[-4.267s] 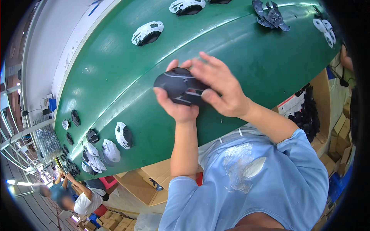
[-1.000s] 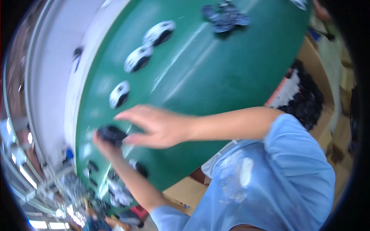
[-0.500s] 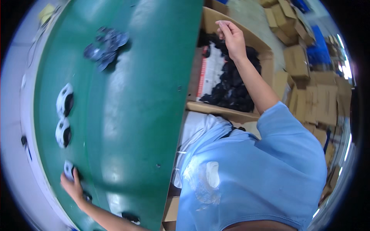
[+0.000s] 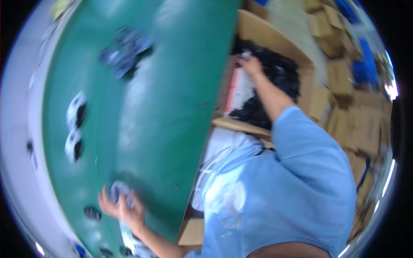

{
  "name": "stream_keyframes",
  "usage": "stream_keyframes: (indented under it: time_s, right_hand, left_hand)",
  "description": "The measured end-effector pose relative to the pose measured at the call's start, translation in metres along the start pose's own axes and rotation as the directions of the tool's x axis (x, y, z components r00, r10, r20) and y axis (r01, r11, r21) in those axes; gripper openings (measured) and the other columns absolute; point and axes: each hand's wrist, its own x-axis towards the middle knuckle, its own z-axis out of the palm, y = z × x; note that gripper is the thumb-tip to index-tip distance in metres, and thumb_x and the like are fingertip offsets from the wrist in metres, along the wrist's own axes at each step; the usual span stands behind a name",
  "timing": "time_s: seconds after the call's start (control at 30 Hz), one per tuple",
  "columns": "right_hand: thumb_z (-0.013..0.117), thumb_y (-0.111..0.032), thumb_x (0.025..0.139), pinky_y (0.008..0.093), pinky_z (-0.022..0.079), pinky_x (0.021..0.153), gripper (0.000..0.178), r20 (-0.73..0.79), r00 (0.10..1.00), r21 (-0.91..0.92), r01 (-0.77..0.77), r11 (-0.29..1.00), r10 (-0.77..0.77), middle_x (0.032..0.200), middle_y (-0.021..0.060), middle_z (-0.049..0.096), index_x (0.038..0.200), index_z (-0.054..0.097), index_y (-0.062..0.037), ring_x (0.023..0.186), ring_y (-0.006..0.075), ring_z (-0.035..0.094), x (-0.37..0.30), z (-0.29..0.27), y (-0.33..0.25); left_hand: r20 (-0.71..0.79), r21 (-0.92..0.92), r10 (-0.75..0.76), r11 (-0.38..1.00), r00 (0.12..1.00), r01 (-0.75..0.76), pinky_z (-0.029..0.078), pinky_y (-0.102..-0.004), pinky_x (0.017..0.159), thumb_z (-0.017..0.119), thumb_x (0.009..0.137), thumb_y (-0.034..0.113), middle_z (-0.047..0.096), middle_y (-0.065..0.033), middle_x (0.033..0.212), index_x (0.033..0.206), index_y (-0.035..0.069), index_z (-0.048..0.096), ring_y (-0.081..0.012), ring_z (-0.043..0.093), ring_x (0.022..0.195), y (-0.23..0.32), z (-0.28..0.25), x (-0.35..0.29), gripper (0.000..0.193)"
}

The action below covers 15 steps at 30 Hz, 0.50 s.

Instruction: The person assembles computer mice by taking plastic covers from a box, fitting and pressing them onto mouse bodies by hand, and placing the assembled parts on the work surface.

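Note:
My left hand [image 4: 124,210] is over the lower left of the green table, fingers curled around a white-and-dark curved plastic piece [image 4: 119,188]; motion blurs the grip. My right hand [image 4: 251,66] reaches into a cardboard box [image 4: 297,51] at the table's right edge. Its fingertips are pinched together over a pile of black pieces [image 4: 279,71], with a small pale spot at the tips that is too blurred to name. Two similar white-and-black pieces [image 4: 76,111] lie in a line along the table's left side.
A cluster of dark grey shiny pieces [image 4: 124,49] lies on the far part of the green table [image 4: 172,86]. Small black parts [image 4: 92,213] rest near my left hand. Cardboard boxes [image 4: 340,77] are stacked on the right.
My left hand has lifted the white-and-dark piece and moved right with it. My right hand has come down from above the box into its black pieces.

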Motion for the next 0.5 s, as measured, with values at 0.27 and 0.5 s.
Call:
stream_keyframes:
  time_s: [0.27,0.5]
  right_hand:
    - [0.064,-0.014,0.098,0.0183,0.026,0.043,0.032,-0.130,0.976,0.898,0.191,0.397,-0.176,0.073,-0.0056,0.046,0.128,0.056,-0.0057,0.054,0.0005,0.037,-0.061,-0.123,-0.050]
    - [0.072,-0.031,0.080,0.0219,0.047,0.056,0.048,0.167,0.353,0.965,0.132,0.226,-0.921,0.108,0.0123,0.065,0.116,0.063,0.0000,0.079,0.0132,0.062,-0.258,-0.089,-0.279]
  left_hand:
    - [0.399,-0.913,-0.586,-0.185,0.706,0.362,0.051,-0.0359,0.088,0.067,0.089,0.031,0.055,-0.0116,0.117,0.140,-0.001,0.044,-0.0260,0.060,0.100,-0.007,0.024,0.002,0.064]
    - [0.373,-0.910,-0.584,-0.380,0.721,0.164,0.058,-0.0379,0.074,0.049,0.098,0.057,0.058,-0.0155,0.111,0.131,0.002,0.048,-0.0283,0.066,0.094,0.030,0.039,0.011,0.063]
